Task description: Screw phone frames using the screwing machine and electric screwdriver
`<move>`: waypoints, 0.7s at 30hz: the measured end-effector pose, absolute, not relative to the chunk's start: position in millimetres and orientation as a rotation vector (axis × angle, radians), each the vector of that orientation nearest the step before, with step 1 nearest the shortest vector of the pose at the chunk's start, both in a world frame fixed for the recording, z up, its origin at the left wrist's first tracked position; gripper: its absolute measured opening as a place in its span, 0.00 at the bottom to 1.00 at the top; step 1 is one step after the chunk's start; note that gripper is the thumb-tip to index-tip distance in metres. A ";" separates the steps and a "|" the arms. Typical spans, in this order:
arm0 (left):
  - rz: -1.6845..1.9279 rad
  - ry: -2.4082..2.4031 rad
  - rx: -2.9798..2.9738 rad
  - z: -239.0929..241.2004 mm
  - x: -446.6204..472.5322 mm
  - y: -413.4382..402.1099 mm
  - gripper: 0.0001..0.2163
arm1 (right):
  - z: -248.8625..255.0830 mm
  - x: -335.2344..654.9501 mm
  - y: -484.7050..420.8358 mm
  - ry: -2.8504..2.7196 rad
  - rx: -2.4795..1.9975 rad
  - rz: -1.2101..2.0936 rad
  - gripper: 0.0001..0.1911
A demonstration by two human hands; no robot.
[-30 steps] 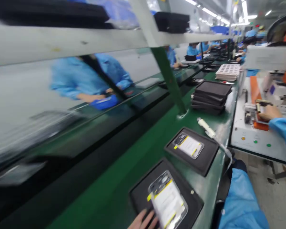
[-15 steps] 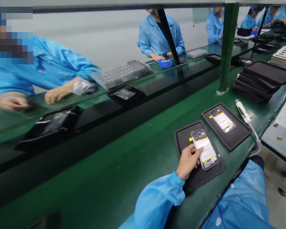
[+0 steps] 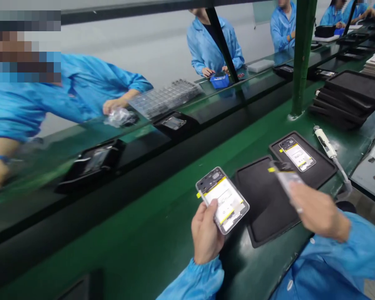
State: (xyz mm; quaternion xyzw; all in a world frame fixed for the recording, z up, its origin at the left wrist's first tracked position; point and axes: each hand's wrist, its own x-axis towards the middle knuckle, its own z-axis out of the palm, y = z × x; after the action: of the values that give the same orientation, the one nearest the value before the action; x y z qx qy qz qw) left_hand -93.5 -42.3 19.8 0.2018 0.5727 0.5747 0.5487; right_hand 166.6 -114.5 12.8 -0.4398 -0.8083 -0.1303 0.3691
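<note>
My left hand (image 3: 208,235) grips an opened phone (image 3: 233,196), its thumb over the white battery area. A yellow tab sticks out from that phone's upper left side. My right hand (image 3: 318,210), blurred by motion, holds a second phone (image 3: 284,177) tilted over the near black tray (image 3: 259,208). A third opened phone (image 3: 298,155) lies in the black tray (image 3: 325,171) behind, partly overlapped by what my right hand carries.
A white electric screwdriver (image 3: 325,141) with a cable lies right of the trays. Stacked black trays (image 3: 350,102) stand farther back by a green post (image 3: 301,62). Across the dark conveyor strip (image 3: 137,162), co-workers in blue sit near a clear compartment tray (image 3: 167,98).
My left hand has lifted the phone off the near tray and moved it left. My right hand has come into view with another phone. The nearest co-worker's arms have spread apart.
</note>
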 end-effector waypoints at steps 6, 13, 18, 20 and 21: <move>1.439 1.439 0.395 25.8 -117.8 -60.0 0.25 | -27.2 76.2 -82.1 -2.316 -1.203 -0.196 0.13; 1.288 1.280 0.584 22.7 -116.0 -73.3 0.28 | 22.3 153.5 -86.0 -1.701 -1.306 0.753 0.22; 0.998 1.010 0.844 14.4 -58.3 -73.1 0.22 | 39.0 169.6 -85.3 -1.280 -1.419 0.899 0.27; 0.920 0.937 1.007 14.7 -26.5 -71.0 0.20 | 43.3 165.7 -84.8 -1.324 -1.462 0.823 0.37; 0.900 0.917 1.127 16.1 -10.3 -70.8 0.17 | 45.8 164.0 -84.8 -1.365 -1.483 0.751 0.42</move>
State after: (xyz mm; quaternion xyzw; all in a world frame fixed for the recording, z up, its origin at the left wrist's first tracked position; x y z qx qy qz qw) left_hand -10.3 -70.8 16.1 0.4973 0.4048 0.3973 0.6565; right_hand 164.0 -84.8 45.8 -0.6066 -0.5584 0.3071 0.4753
